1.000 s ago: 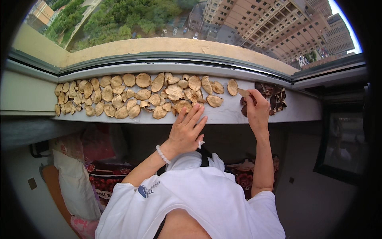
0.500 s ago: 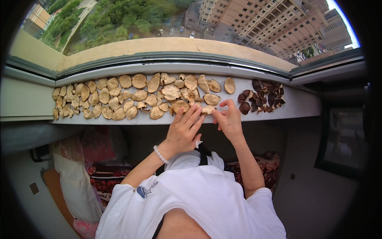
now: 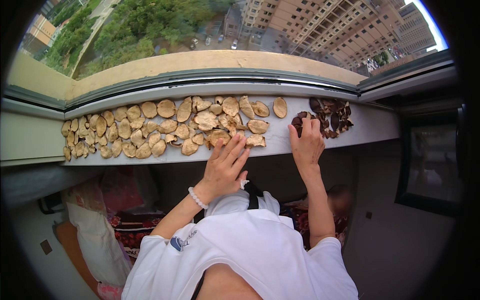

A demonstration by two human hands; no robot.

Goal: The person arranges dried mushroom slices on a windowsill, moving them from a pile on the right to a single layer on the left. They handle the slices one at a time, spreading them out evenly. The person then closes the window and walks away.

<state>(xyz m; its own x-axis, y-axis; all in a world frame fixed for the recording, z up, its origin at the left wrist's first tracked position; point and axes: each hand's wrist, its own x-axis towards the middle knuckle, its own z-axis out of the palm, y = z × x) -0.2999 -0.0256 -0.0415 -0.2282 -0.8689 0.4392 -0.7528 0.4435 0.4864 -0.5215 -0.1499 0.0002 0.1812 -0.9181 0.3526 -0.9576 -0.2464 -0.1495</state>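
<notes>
Many pale tan dried slices [image 3: 166,108], oval and curled at the edges, lie in rough rows along a white windowsill [image 3: 280,135]. My left hand [image 3: 226,162] lies with its fingers stretched out at the sill's front edge. Its fingertips touch or hover over the slices there. A ragged tan slice [image 3: 256,141] sits just right of those fingers. Farther right is a cluster of dark brown dried pieces [image 3: 334,120] with paler edges. My right hand [image 3: 307,145] reaches onto its left side, thumb and fingers apart around dark pieces; the fingertips are partly hidden.
Beyond the sill runs the window frame [image 3: 215,80], with trees and tall buildings far below. A dark-framed glass panel [image 3: 431,167] stands at the right. Bags and patterned red fabric [image 3: 135,222] lie below at the left.
My right hand has left the ragged tan slice and moved right to the dark pieces. My left hand stays near the same slices. The whole view has shifted slightly.
</notes>
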